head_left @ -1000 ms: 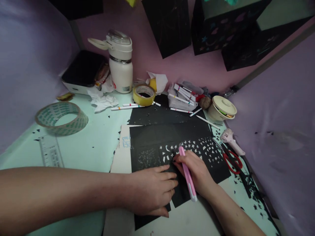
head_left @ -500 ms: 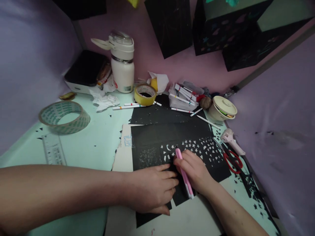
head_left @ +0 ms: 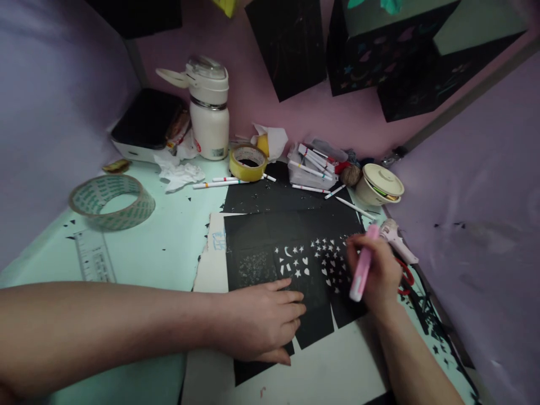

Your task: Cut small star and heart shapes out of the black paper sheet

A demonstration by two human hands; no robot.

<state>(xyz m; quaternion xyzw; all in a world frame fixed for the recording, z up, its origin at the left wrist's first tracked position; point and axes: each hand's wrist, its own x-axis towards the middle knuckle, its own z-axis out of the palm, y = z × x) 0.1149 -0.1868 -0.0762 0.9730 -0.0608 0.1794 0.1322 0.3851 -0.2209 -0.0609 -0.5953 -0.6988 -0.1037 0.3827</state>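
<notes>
A black paper sheet with small cut-out stars, hearts and a moon lies on a pale board in front of me. My left hand lies flat on the sheet's lower part, fingers stretched out. My right hand is lifted over the sheet's right side, closed round a pink craft knife held nearly upright and blurred by motion.
Red-handled scissors and a white glue gun lie right of my right hand. Behind are a yellow tape roll, loose markers, a marker tray, a lidded bowl and a white bottle. A clear tape roll and ruler lie left.
My right hand has lifted the pink knife off the cut-outs and swung it right, toward the scissors. More cut shapes now show uncovered. My left hand has stayed flat on the sheet.
</notes>
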